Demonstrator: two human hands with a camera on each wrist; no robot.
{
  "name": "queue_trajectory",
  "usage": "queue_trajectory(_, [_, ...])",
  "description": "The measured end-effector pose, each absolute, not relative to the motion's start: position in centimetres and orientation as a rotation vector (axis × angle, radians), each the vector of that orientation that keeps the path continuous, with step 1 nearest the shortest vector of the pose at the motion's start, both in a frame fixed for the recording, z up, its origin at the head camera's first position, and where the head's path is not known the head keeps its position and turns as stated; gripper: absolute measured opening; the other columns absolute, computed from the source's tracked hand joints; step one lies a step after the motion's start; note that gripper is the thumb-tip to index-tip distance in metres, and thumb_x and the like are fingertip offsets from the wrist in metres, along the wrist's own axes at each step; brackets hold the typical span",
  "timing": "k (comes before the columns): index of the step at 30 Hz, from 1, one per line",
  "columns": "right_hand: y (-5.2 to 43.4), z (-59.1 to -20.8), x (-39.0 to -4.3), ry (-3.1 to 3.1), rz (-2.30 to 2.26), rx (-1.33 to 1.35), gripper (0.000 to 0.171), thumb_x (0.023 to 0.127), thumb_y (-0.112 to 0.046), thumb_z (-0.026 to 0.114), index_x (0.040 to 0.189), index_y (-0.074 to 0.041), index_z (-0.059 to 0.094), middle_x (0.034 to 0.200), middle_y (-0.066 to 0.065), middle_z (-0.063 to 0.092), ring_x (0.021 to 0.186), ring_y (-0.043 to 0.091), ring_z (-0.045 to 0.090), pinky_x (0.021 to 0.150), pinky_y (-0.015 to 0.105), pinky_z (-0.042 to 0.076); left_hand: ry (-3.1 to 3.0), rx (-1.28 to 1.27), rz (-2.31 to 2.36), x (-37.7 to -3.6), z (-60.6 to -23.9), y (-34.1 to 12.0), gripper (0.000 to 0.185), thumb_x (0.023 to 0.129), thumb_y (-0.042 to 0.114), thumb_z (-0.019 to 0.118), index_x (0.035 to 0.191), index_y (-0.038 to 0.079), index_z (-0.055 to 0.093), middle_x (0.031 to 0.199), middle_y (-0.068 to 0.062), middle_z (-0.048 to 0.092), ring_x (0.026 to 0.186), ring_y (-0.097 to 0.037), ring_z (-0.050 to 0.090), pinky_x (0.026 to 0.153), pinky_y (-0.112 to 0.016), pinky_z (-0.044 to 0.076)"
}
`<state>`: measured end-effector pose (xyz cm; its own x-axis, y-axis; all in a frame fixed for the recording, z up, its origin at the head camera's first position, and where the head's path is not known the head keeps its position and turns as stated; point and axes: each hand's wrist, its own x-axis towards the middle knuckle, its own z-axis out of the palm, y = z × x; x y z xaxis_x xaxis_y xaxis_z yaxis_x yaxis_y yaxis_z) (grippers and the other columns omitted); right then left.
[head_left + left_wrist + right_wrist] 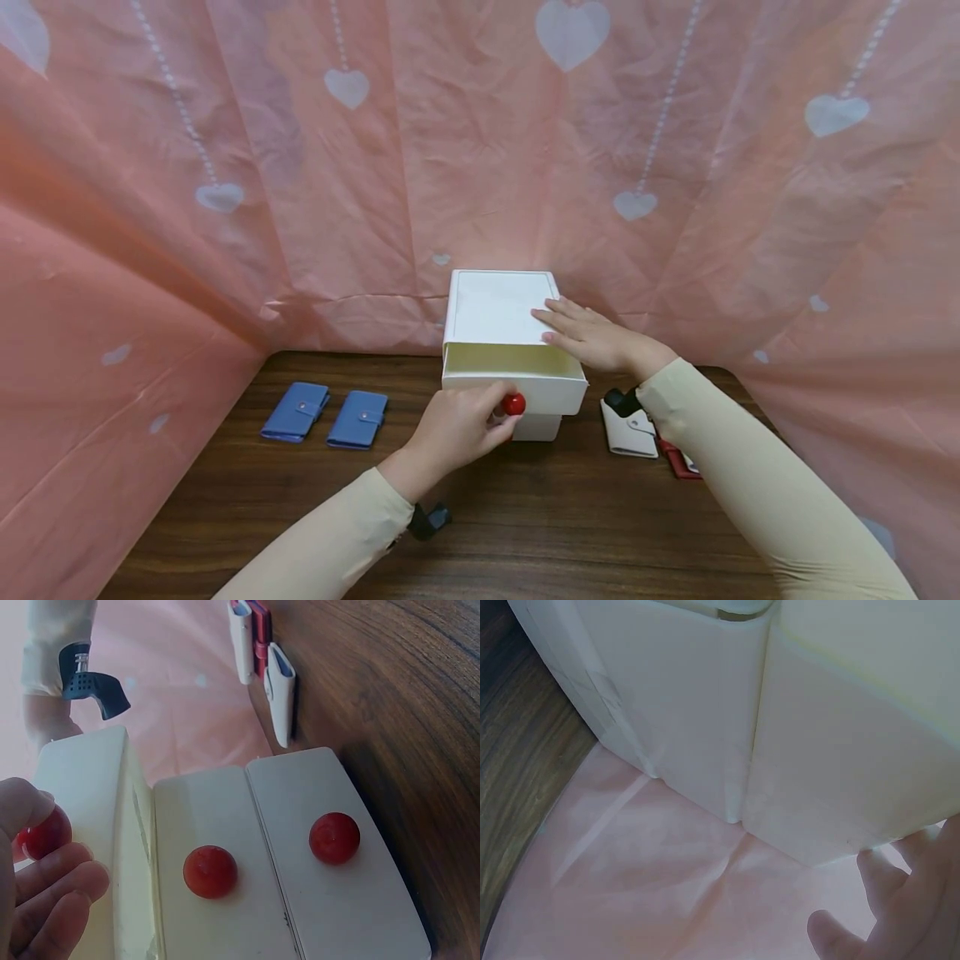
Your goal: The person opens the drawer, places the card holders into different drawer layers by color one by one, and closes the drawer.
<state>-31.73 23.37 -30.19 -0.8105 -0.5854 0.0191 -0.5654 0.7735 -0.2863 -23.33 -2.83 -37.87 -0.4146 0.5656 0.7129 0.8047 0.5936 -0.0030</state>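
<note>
A small white cabinet (498,308) with drawers stands at the back of the table. Its top drawer (557,395) is pulled out toward me, and the inside shows as a pale yellowish space. My left hand (453,421) pinches the round red knob (513,404) on that drawer's front. Fingers spread, my right hand (596,340) rests on the right edge of the cabinet's top. In the left wrist view, the middle drawer (199,806) and the bottom drawer (292,780) are closed, each with a red knob of its own.
Two blue card holders (357,419) with snap straps lie left of the cabinet. To the right are a white card holder (628,433) and a red one (678,462), partly hidden by my right forearm. A pink curtain (495,167) with hearts hangs close behind the cabinet.
</note>
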Motion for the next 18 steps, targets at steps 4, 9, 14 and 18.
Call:
queue_trajectory(4, [23.32, -30.19, -31.59, 2.888, -0.431, -0.938, 0.061, 0.107, -0.050, 0.032, 0.161, -0.022, 0.023, 0.167, 0.013, 0.011, 0.153, 0.034, 0.000, 0.118, 0.062, 0.004, -2.143, -1.081, -0.448, -23.24, -37.91, -2.83, 0.022, 0.089, 0.027, 0.074, 0.104, 0.015, 0.062, 0.078, 0.010, 0.068, 0.064, 0.003, 0.060, 0.056, -0.020, 0.051])
queue_trajectory(9, [23.31, -30.22, -31.46, 2.885, -0.424, -0.915, 0.062, 0.107, -0.051, 0.032, 0.161, -0.022, 0.022, 0.167, 0.011, 0.010, 0.153, 0.033, -0.002, 0.118, 0.061, 0.004, -2.146, -1.083, -0.447, -23.08, -37.89, -2.85, 0.023, 0.089, 0.027, 0.074, 0.105, 0.016, 0.062, 0.078, 0.010, 0.069, 0.065, 0.003, 0.060, 0.056, -0.020, 0.051])
queue_trajectory(14, [23.36, -30.19, -31.47, 2.888, -0.424, -0.915, 0.062, 0.107, -0.051, 0.031, 0.161, -0.023, 0.022, 0.167, 0.011, 0.010, 0.153, 0.033, -0.002, 0.118, 0.061, 0.003, -2.151, -1.083, -0.441, -22.94, -37.82, -2.90, 0.024, 0.089, 0.027, 0.074, 0.106, 0.016, 0.062, 0.079, 0.010, 0.069, 0.066, 0.003, 0.061, 0.057, -0.020, 0.051])
queue_trajectory(18, [23.36, -30.09, -31.43, 2.886, -0.426, -0.915, 0.061, 0.107, -0.051, 0.031, 0.161, -0.023, 0.021, 0.167, 0.011, 0.009, 0.153, 0.033, -0.002, 0.118, 0.061, 0.003, -2.138, -1.082, -0.443, -22.87, -37.78, -2.94, 0.024, 0.088, 0.026, 0.075, 0.106, 0.016, 0.062, 0.079, 0.011, 0.069, 0.065, 0.003, 0.061, 0.056, -0.020, 0.051])
